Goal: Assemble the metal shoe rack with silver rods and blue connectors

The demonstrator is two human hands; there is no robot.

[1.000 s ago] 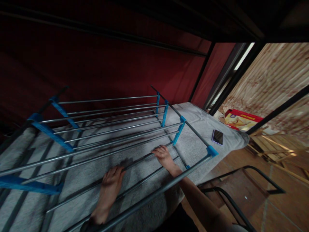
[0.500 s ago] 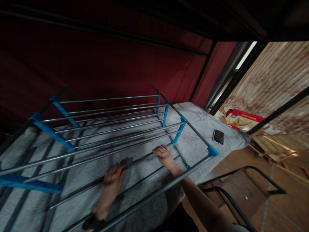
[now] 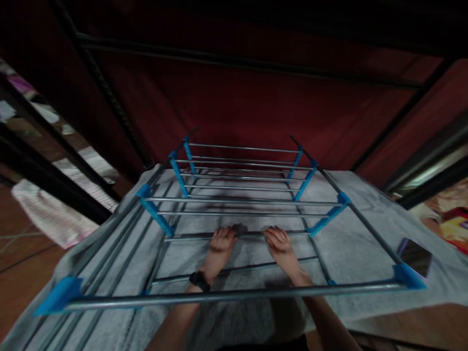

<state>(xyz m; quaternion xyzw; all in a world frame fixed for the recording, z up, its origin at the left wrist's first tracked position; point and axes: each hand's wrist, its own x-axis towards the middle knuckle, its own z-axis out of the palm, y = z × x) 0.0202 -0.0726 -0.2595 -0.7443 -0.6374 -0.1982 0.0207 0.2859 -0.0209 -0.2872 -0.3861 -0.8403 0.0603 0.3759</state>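
A rack frame of grey metal tubes with blue plastic connectors lies on a grey blanket. Both hands reach under its near top tube to a lower metal tube. My left hand, with a dark band on the wrist, has its fingers curled over the left half of that tube. Farther right, my right hand curls over the same tube, a short gap apart from the left. The undersides of the fingers are hidden.
Several loose metal tubes lie on the blanket at the left. A phone rests near the blanket's right side. Dark metal posts stand before a red wall. A striped cloth hangs at far left.
The view has swung to the left, so the whole rack shows and the phone sits farther right. Both hands stay on the lower tube.
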